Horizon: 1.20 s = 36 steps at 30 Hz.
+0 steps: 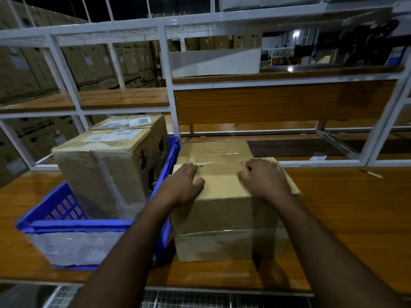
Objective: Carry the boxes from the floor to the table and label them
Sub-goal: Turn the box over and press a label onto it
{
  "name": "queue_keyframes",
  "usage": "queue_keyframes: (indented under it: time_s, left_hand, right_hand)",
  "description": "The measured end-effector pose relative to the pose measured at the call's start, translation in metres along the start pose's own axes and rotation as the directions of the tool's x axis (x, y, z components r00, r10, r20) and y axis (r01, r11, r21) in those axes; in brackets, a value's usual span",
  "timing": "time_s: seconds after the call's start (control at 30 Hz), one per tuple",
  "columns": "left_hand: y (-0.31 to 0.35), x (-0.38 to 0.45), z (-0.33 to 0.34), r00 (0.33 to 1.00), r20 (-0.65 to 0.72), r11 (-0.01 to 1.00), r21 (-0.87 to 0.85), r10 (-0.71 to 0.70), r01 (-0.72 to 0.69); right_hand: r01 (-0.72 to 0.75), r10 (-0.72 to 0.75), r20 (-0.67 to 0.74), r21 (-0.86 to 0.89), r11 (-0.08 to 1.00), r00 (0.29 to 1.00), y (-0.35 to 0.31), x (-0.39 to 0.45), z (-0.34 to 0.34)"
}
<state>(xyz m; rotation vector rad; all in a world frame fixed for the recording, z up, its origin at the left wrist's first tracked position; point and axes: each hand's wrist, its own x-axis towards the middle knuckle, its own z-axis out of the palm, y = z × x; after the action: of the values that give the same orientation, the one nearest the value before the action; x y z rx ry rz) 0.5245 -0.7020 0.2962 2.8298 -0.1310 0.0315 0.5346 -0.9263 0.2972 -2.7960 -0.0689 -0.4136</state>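
A brown cardboard box (222, 218), sealed with clear tape, stands on the wooden table (347, 210) in front of me. Both hands are on its top, where a paler sheet or flap (220, 183) lies across the near part. My left hand (184, 185) lies flat on the left side with fingers straight, pressing down. My right hand (264, 178) rests on the right side with bent fingers, fingertips touching the top near some red dashed marks. What lies under its palm is hidden.
A blue plastic crate (77, 226) sits on the table against the box's left side and holds two taped, labelled cardboard boxes (100, 172). A white metal shelf frame (169, 85) with wooden boards rises behind. Stacked cartons fill the dark background at left.
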Motion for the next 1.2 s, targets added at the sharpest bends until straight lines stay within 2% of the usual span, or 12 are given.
queue_keyframes:
  time_s: [0.13, 0.23, 0.33, 0.43, 0.53, 0.63, 0.73, 0.9, 1.03, 1.1, 1.2]
  left_hand:
    - [0.0, -0.006, 0.002, 0.999, -0.04, 1.0, -0.022, -0.016, 0.015]
    - [-0.001, -0.013, 0.005, 0.995, -0.091, 0.998, -0.05, -0.039, 0.034]
    - [-0.001, -0.022, 0.008, 0.988, -0.122, 0.993, -0.088, -0.09, 0.08]
    - [-0.001, -0.036, 0.013, 0.976, -0.168, 0.979, -0.17, -0.142, 0.114]
    - [-0.004, -0.051, 0.019, 0.959, -0.234, 0.961, -0.259, -0.161, 0.098]
    - [-0.009, -0.066, 0.026, 0.921, -0.378, 0.947, -0.319, -0.091, -0.037]
    - [-0.012, -0.078, 0.034, 0.879, -0.476, 0.95, -0.289, -0.037, -0.117]
    - [-0.007, -0.094, 0.053, 0.806, -0.592, 0.954, -0.261, -0.036, -0.15]
    - [0.002, -0.101, 0.057, 0.709, -0.695, 0.946, -0.295, -0.118, -0.132]
    - [0.003, -0.103, 0.061, 0.708, -0.697, 0.956, -0.271, -0.117, -0.109]
    - [-0.002, -0.101, 0.068, 0.759, -0.643, 0.966, -0.245, -0.103, -0.076]
  right_hand:
    - [-0.155, 0.178, -0.232, 0.115, 0.981, 0.956, 0.008, -0.014, 0.006]
    - [-0.187, 0.213, -0.296, 0.113, 0.976, 0.931, 0.014, -0.027, 0.005]
    - [-0.18, 0.209, -0.283, 0.125, 0.976, 0.936, 0.02, -0.034, 0.006]
    - [-0.231, 0.244, -0.186, 0.09, 0.969, 0.952, 0.023, -0.04, 0.005]
    - [-0.249, 0.266, -0.151, 0.12, 0.961, 0.952, 0.025, -0.047, 0.0]
    - [-0.229, 0.267, -0.21, 0.19, 0.955, 0.94, 0.027, -0.053, -0.005]
    - [-0.223, 0.3, -0.313, 0.259, 0.94, 0.901, 0.033, -0.06, -0.006]
    - [-0.176, 0.338, -0.376, 0.402, 0.899, 0.863, 0.042, -0.078, 0.009]
    - [-0.167, 0.38, -0.41, 0.467, 0.868, 0.829, 0.045, -0.09, 0.013]
    - [-0.182, 0.379, -0.377, 0.464, 0.867, 0.845, 0.048, -0.091, 0.014]
    - [-0.271, 0.378, -0.25, 0.375, 0.886, 0.891, 0.057, -0.09, 0.015]
